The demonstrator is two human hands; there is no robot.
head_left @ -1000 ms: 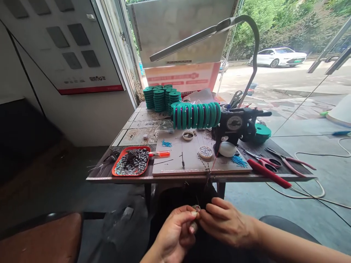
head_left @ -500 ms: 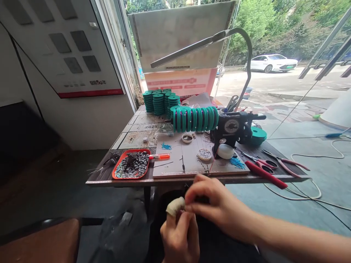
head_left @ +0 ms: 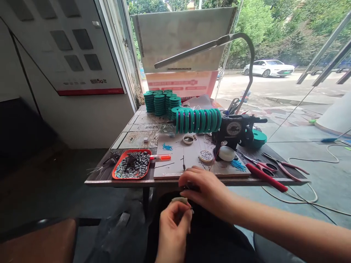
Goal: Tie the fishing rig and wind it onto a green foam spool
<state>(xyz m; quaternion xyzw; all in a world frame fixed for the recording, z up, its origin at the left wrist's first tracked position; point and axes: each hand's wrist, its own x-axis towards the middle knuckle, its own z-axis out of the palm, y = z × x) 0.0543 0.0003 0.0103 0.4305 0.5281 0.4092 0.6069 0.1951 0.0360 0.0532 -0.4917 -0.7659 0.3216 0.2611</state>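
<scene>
My left hand (head_left: 175, 223) is held below the table's front edge, thumb and forefinger pressed together. Beige wrapping (head_left: 179, 200) covers one of its fingers. A tiny pale and dark bit shows at the pinch, too small to name. Just above it, my right hand (head_left: 204, 191) is closed with curled fingers; something small and dark shows under them, its kind unclear. The hands are close together, in front of the pale work board (head_left: 167, 171). On that board are a dish of small white beads (head_left: 205, 156), a dish of dark bits (head_left: 188, 139) and blue pieces (head_left: 238, 165).
An orange tray (head_left: 113, 174) of grey cylinders stands left, an orange-capped pen (head_left: 161, 157) beside it. Behind are a winding device with green spools (head_left: 199, 120) and stacked green spools (head_left: 159, 105). Scissors (head_left: 265, 167) and pliers (head_left: 286, 164) lie right. A lamp arm (head_left: 192, 53) arches above.
My right hand has moved slightly left, and its fingers have come away from the wrapped finger of my left hand. The left hand has turned a little. The view has shifted slightly.
</scene>
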